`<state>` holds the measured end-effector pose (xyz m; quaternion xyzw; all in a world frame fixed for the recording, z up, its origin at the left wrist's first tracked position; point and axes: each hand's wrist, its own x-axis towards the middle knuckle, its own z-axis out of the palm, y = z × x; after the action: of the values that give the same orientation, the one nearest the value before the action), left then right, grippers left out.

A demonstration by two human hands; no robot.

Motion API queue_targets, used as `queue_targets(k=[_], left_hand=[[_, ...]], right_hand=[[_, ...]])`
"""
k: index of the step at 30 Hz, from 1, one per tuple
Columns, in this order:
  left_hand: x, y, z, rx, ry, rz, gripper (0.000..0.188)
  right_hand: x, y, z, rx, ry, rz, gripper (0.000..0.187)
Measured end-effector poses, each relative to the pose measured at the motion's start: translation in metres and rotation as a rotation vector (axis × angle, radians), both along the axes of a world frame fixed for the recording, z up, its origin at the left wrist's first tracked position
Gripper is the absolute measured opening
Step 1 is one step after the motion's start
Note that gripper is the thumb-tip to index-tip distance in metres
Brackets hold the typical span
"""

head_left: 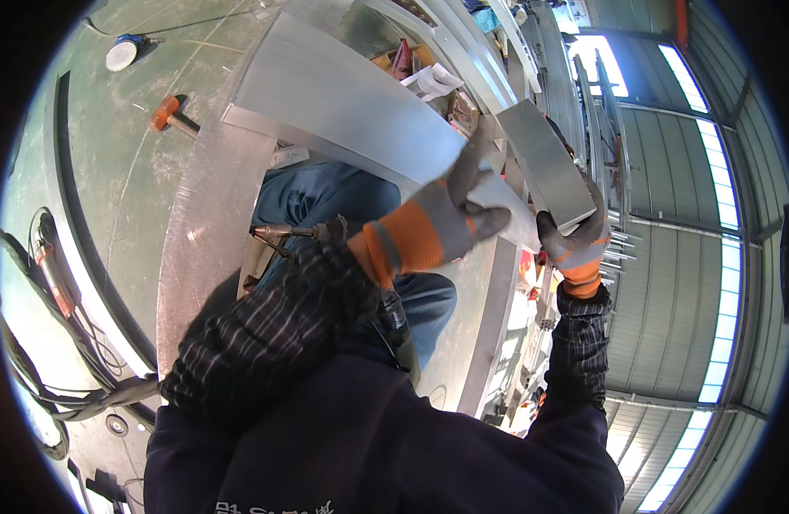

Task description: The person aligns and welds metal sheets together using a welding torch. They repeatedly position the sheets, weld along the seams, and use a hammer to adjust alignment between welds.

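Observation:
My right hand (585, 244), in an orange and grey work glove, grips the lower end of a short rectangular silvery metal piece (544, 163) held up at a tilt. My left hand (437, 221), gloved the same way, is beside it with thumb and fingers apart. Behind its fingers is a smooth pale surface (510, 212); whether they touch it I cannot tell. A wide, smooth metal beam (343, 94) runs across in front of me, its right end partly covered by my left hand.
An orange-headed hammer (165, 114) lies at the left, by a broad metal plate (210, 197). Close to my left forearm is a metal-tipped tool (283, 231). A long dark-edged bar (77, 231) and cables (77, 394) lie on the floor. Metal lengths (583, 120) are stacked at the far right.

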<state>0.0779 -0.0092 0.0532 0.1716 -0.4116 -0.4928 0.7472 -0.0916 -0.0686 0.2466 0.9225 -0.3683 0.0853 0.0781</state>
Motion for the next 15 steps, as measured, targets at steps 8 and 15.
queue_targets(k=[8, 15], left_hand=[[-0.035, -0.021, 0.034, 0.191, 0.079, -0.073, 0.092], [-0.020, 0.020, 0.034, 0.085, -0.370, 0.322, 0.089]], right_hand=[[0.000, -0.018, 0.005, -0.010, -0.005, 0.090, 0.069], [0.000, -0.023, 0.009, 0.056, -0.046, 0.111, 0.067]])
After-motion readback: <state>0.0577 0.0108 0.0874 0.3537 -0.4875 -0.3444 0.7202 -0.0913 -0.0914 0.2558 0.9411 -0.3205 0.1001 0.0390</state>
